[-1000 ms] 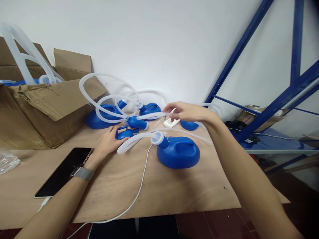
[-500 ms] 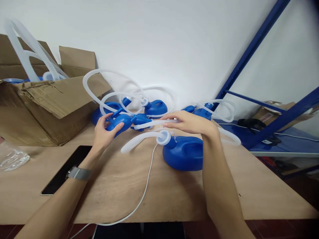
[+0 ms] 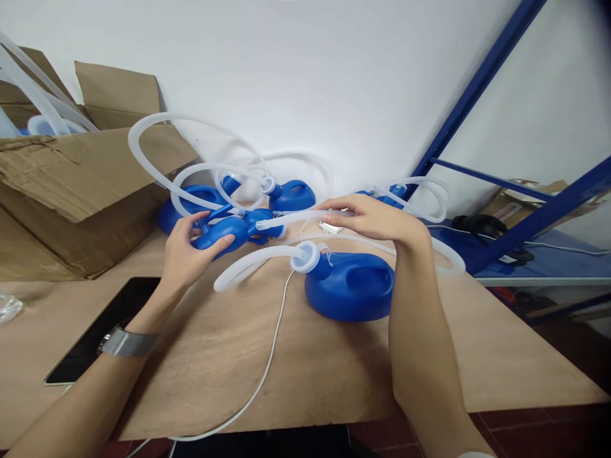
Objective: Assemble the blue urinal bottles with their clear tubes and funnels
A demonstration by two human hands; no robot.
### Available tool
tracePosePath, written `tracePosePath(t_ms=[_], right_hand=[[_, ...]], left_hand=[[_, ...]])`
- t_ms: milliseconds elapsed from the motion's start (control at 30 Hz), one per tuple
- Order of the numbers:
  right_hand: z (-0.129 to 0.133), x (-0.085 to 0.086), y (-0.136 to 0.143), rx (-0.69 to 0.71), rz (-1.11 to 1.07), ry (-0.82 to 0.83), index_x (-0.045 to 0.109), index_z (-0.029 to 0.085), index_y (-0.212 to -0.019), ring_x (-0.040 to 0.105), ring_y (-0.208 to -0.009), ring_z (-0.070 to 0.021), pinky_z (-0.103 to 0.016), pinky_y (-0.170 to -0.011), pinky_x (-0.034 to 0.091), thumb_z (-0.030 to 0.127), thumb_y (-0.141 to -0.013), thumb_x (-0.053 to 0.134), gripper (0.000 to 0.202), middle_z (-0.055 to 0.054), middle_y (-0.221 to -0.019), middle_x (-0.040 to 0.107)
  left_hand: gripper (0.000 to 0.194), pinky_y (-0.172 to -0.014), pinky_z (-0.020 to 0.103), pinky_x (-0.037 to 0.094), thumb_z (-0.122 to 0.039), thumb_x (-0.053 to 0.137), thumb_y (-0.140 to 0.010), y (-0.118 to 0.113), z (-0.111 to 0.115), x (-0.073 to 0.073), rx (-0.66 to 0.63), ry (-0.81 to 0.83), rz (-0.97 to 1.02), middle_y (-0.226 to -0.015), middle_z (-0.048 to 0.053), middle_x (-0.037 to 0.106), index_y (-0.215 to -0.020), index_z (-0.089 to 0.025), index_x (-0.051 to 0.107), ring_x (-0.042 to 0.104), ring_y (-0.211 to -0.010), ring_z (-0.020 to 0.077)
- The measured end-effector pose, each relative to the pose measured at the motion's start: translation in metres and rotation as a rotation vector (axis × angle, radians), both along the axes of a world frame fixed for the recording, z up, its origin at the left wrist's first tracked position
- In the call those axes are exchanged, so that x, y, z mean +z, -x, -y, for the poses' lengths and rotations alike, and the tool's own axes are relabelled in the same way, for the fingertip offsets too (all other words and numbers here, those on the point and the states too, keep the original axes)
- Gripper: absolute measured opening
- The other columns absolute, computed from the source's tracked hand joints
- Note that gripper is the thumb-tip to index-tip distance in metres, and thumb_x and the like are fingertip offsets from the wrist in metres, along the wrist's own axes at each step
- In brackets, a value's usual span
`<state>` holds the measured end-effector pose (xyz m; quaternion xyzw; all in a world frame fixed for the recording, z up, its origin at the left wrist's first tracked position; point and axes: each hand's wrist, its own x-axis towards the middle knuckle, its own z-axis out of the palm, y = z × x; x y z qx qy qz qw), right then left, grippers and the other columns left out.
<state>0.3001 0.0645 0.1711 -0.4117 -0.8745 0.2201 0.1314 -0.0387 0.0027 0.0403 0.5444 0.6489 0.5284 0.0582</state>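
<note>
My left hand [image 3: 188, 245] is closed around a rounded blue plastic adapter [image 3: 224, 232] with a narrow nozzle, thumb on its near side. In my right hand [image 3: 363, 216], fingers and thumb pinch a translucent hose [image 3: 291, 219]. Its free end lies right at the nozzle; whether they touch I cannot tell. Below my right hand sits a blue urinal bottle [image 3: 351, 289] with a white collar [image 3: 304, 257] on its neck, from which the hose loops left. Behind my hands are more blue bottles [image 3: 292, 194] with coiled hoses [image 3: 157, 117].
An open cardboard box [image 3: 81, 191] with hoses and blue parts stands at left. A dark tablet [image 3: 102, 331] lies under my left forearm on the wooden table [image 3: 229, 356]. A white cable [image 3: 272, 356] crosses the tabletop. Blue shelving [image 3: 482, 89] rises at right.
The hose end in my right hand has come up into line with the adapter's nozzle. My view has shifted slightly, so the box and tablet sit farther left. Both hands keep their holds.
</note>
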Motion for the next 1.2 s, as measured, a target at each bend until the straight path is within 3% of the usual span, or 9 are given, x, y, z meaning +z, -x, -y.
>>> tracePosePath(t_ms=[433,600,767,933,1100,1200], right_hand=[[-0.002,-0.001,-0.004,0.008,0.01,0.008,0.076,0.028,-0.133,0.07,-0.112,-0.0291,-0.039,-0.096,0.054,0.058,-0.098,0.059,0.049,-0.005,-0.131,0.076],[-0.001,0.0,-0.002,0.037,0.01,0.0,0.075,0.027,-0.133,0.07,-0.115,-0.0291,-0.04,-0.099,0.053,0.056,-0.099,0.059,0.047,-0.005,-0.134,0.075],[0.001,-0.003,0.004,-0.005,0.055,-0.034,0.07,0.024,-0.139,0.072,-0.098,-0.0254,-0.036,-0.089,0.054,0.048,-0.104,0.053,0.046,-0.008,-0.122,0.078],[0.01,-0.006,0.017,-0.023,0.109,-0.26,0.066,0.025,-0.143,0.071,-0.1,-0.0253,-0.034,-0.087,0.049,0.039,-0.108,0.046,0.043,-0.008,-0.114,0.079],[0.024,-0.008,0.035,0.035,0.21,-0.463,0.074,0.026,-0.123,0.07,-0.088,-0.0237,-0.031,-0.072,0.038,0.048,-0.108,0.051,0.036,-0.005,-0.095,0.078],[0.031,-0.008,0.043,0.072,0.22,-0.52,0.073,0.025,-0.125,0.07,-0.088,-0.0235,-0.031,-0.069,0.035,0.052,-0.109,0.05,0.038,-0.006,-0.096,0.078]], left_hand=[[0.076,-0.095,0.048,0.056,-0.063,0.083,-0.068,0.002,-0.001,0.0,0.009,-0.031,0.018,-0.132,0.011,0.069,-0.13,-0.022,0.069,0.067,-0.104,0.0291],[0.075,-0.092,0.046,0.056,-0.061,0.086,-0.066,0.003,-0.001,-0.002,-0.013,-0.052,0.01,-0.123,0.01,0.07,-0.128,-0.022,0.071,0.066,-0.1,0.0269],[0.073,-0.084,0.04,0.057,-0.058,0.09,-0.064,0.007,-0.001,-0.005,-0.049,-0.175,-0.05,-0.115,0.006,0.068,-0.125,-0.023,0.072,0.063,-0.092,0.0219],[0.073,-0.087,0.043,0.056,-0.052,0.095,-0.061,0.01,0.001,-0.004,-0.062,-0.313,-0.061,-0.117,0.007,0.07,-0.124,-0.023,0.071,0.065,-0.095,0.0235],[0.071,-0.089,0.045,0.056,-0.046,0.098,-0.061,0.002,0.006,0.008,-0.14,-0.502,-0.161,-0.119,0.01,0.07,-0.122,-0.023,0.071,0.068,-0.109,0.0305],[0.073,-0.086,0.045,0.058,-0.044,0.1,-0.057,-0.004,0.006,0.019,-0.144,-0.637,-0.287,-0.12,0.01,0.07,-0.121,-0.024,0.071,0.069,-0.114,0.0334]])
